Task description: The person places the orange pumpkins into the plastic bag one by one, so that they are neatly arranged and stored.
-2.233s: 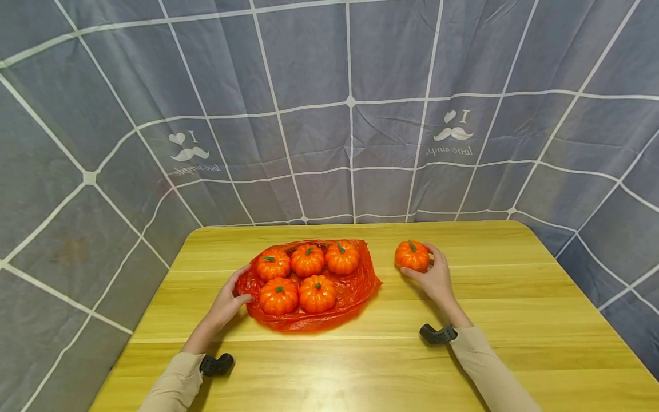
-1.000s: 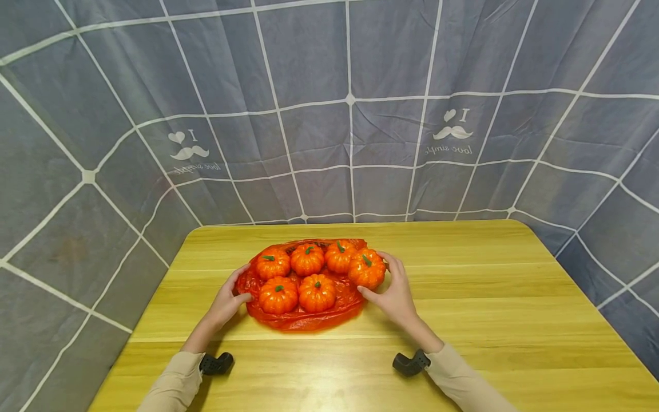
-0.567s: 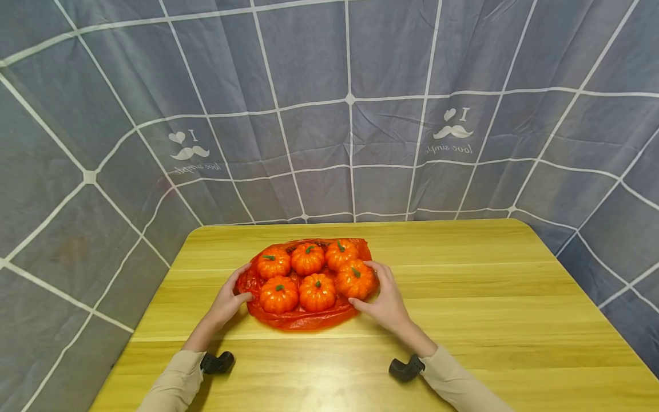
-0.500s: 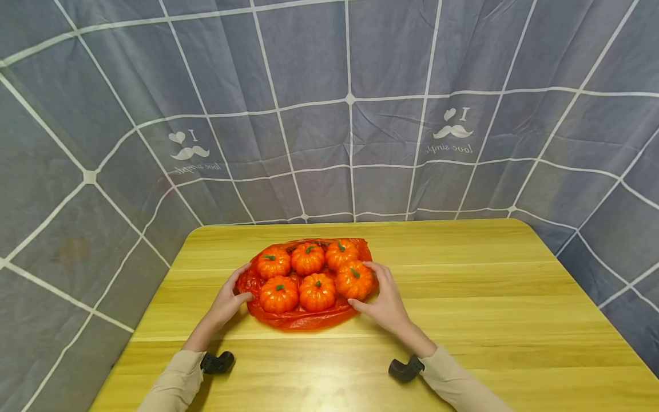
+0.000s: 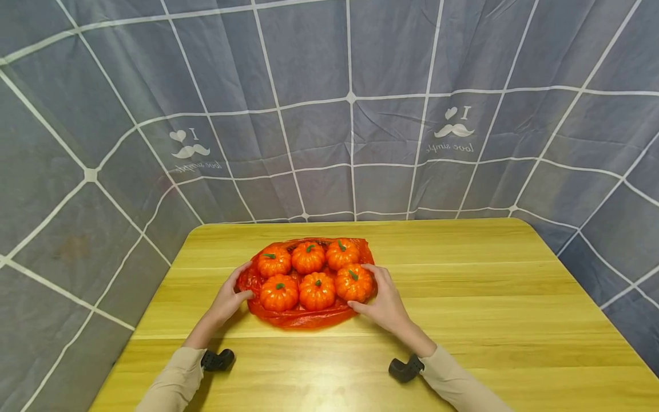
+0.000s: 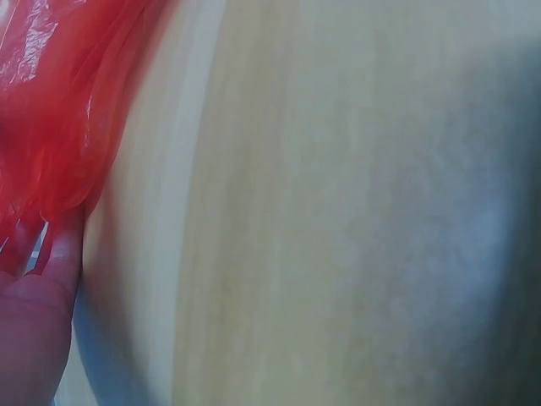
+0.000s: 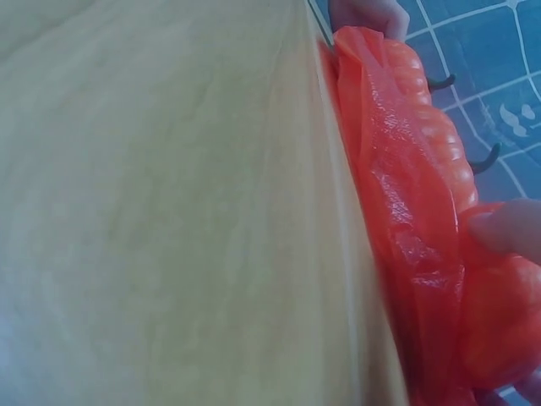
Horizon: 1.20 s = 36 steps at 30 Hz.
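Note:
A red plastic bag (image 5: pixel 301 320) lies spread on the table in the head view, its rim loose and crumpled. Several small orange pumpkins with green stems sit in it in two rows; one is the front middle pumpkin (image 5: pixel 317 293). My right hand (image 5: pixel 386 300) grips the front right pumpkin (image 5: pixel 355 284), thumb at its near side and fingers at its far side. That pumpkin is low, among the others. At the bag's left side my left hand (image 5: pixel 226 297) holds the bag's edge; in the left wrist view the red film covers its fingertips.
The wooden table (image 5: pixel 489 320) extends right of the bag and in front of it. A grey curtain (image 5: pixel 309 137) with white lines stands behind the table and along both sides. Each wrist wears a black mount, such as the right mount (image 5: pixel 405 369).
My right hand has carried the pumpkin leftward from the bare table to the bag's front right, then lowered it slightly. The left hand has stayed at the bag's left edge.

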Each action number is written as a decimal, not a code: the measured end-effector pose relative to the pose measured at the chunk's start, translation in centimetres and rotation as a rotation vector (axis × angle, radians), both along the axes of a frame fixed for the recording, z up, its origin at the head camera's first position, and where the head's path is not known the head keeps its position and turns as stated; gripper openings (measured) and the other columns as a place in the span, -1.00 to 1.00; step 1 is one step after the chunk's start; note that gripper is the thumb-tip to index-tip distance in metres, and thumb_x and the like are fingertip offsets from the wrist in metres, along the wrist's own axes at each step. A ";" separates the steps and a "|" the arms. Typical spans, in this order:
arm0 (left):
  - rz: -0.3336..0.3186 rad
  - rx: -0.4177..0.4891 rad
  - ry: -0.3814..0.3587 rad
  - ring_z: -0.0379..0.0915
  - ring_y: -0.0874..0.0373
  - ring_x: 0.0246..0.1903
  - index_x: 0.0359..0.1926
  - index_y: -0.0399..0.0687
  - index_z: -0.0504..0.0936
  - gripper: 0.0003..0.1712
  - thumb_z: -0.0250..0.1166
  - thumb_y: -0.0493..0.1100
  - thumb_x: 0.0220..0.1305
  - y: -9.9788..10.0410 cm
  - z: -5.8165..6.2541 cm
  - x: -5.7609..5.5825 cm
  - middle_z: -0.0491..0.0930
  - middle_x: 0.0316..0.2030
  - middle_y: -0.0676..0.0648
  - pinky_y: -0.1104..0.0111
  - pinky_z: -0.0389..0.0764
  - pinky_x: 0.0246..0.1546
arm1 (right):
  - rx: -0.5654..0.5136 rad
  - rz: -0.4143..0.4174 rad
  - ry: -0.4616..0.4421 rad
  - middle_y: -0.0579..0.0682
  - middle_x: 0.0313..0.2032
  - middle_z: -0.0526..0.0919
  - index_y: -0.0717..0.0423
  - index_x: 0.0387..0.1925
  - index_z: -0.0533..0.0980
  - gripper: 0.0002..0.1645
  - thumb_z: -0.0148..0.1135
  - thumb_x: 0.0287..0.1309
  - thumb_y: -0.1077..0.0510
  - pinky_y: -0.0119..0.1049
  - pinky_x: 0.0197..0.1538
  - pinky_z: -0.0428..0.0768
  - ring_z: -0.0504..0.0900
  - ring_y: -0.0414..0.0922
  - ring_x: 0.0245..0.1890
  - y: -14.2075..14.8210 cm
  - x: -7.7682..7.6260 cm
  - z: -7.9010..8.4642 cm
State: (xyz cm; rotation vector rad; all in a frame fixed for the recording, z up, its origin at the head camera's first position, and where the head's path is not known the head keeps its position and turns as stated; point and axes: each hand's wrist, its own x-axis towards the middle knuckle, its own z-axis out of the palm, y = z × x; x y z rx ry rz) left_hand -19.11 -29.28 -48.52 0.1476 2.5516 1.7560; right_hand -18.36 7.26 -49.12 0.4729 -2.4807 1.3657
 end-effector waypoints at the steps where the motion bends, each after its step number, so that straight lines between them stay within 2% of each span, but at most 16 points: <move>1: -0.001 0.001 0.001 -0.02 -0.21 0.41 0.45 -0.22 0.05 -0.12 0.16 -0.47 0.10 0.0 0.0 0.0 0.00 0.45 -0.34 0.78 0.13 0.02 | 0.006 -0.002 -0.007 0.15 0.12 0.42 0.08 0.19 0.37 -0.04 0.60 -0.36 0.10 0.12 0.21 0.44 0.46 0.13 0.16 0.0 0.0 0.0; 13: -0.011 -0.010 -0.002 -0.03 -0.22 0.41 0.46 -0.22 0.04 -0.11 0.16 -0.46 0.10 0.0 0.1 -0.1 -0.01 0.46 -0.34 0.76 0.14 0.05 | 0.095 -0.021 -0.067 0.17 0.07 0.43 0.10 0.19 0.36 -0.04 0.59 -0.36 0.13 0.13 0.15 0.49 0.51 0.15 0.09 -0.2 0.3 0.8; 15: -0.019 -0.028 -0.007 -0.04 -0.22 0.42 0.46 -0.23 0.04 -0.12 0.16 -0.46 0.10 0.0 0.2 -0.1 -0.01 0.46 -0.34 0.63 0.18 0.19 | 0.113 -0.026 -0.075 0.17 0.06 0.43 0.09 0.20 0.37 -0.05 0.59 -0.35 0.11 0.13 0.15 0.49 0.51 0.15 0.08 -0.3 0.3 0.9; 18: -0.037 -0.054 -0.018 -0.07 -0.24 0.43 0.45 -0.25 0.02 -0.11 0.16 -0.45 0.10 0.0 0.3 -0.2 -0.03 0.46 -0.34 0.24 0.13 0.38 | 0.137 -0.033 -0.083 0.16 0.04 0.44 0.09 0.19 0.37 -0.05 0.60 -0.34 0.09 0.13 0.15 0.49 0.50 0.15 0.07 -0.3 0.4 0.9; 20: -0.049 -0.058 -0.029 -0.10 -0.26 0.43 0.46 -0.27 0.00 -0.10 0.15 -0.45 0.10 0.1 0.4 -0.3 -0.04 0.46 -0.35 0.00 0.04 0.40 | 0.147 -0.034 -0.088 0.16 0.04 0.44 0.09 0.19 0.38 -0.05 0.60 -0.34 0.08 0.13 0.15 0.48 0.50 0.15 0.07 -0.2 0.4 0.8; 21: -0.053 -0.060 -0.035 -0.11 -0.26 0.43 0.46 -0.28 0.00 -0.10 0.15 -0.45 0.10 0.2 0.5 -0.4 -0.05 0.46 -0.35 -0.06 0.00 0.41 | 0.153 -0.035 -0.089 0.16 0.04 0.44 0.08 0.19 0.38 -0.05 0.61 -0.34 0.08 0.13 0.14 0.49 0.50 0.15 0.06 -0.1 0.4 0.8; 28: -0.052 -0.094 -0.064 -0.10 -0.27 0.43 0.46 -0.21 0.02 -0.13 0.15 -0.39 0.13 0.7 0.8 -0.9 -0.05 0.46 -0.33 -0.09 -0.02 0.41 | 0.177 -0.009 -0.057 0.14 0.11 0.43 0.02 0.20 0.40 -0.03 0.62 -0.35 -0.03 0.18 0.15 0.47 0.44 0.14 0.15 0.9 0.0 1.0; 30: -0.028 -0.127 -0.041 -0.03 -0.26 0.41 0.45 -0.21 0.07 -0.18 0.14 -0.36 0.17 0.8 1.0 -0.9 0.01 0.45 -0.33 -0.08 0.03 0.40 | 0.173 0.015 -0.033 0.14 0.16 0.42 0.03 0.22 0.39 -0.02 0.60 -0.32 -0.07 0.18 0.19 0.43 0.39 0.14 0.21 1.6 -0.1 1.4; 32: 0.011 -0.173 -0.012 0.13 -0.28 0.34 0.42 -0.21 0.14 -0.28 0.12 -0.32 0.25 0.8 1.1 -0.8 0.13 0.40 -0.35 -0.08 0.15 0.35 | 0.180 0.033 0.008 0.14 0.22 0.40 0.05 0.27 0.36 -0.01 0.56 -0.25 -0.11 0.18 0.24 0.38 0.35 0.14 0.26 2.6 -0.3 1.7; 34: 0.046 -0.249 0.033 0.26 -0.30 0.26 0.39 -0.24 0.20 -0.35 0.12 -0.24 0.32 0.5 1.3 -0.6 0.23 0.34 -0.38 -0.09 0.27 0.29 | 0.215 0.038 0.057 0.14 0.30 0.35 0.05 0.34 0.29 -0.01 0.48 -0.13 -0.15 0.20 0.28 0.32 0.30 0.13 0.32 4.1 -0.7 2.0; 36: 0.080 -0.365 0.088 0.31 -0.32 0.21 0.37 -0.25 0.24 -0.38 0.12 -0.15 0.36 -0.1 1.6 -0.3 0.29 0.31 -0.40 -0.13 0.32 0.23 | 0.272 0.032 0.117 0.15 0.37 0.28 0.02 0.41 0.21 -0.01 0.39 -0.02 -0.15 0.23 0.31 0.25 0.23 0.15 0.37 5.9 -1.2 2.4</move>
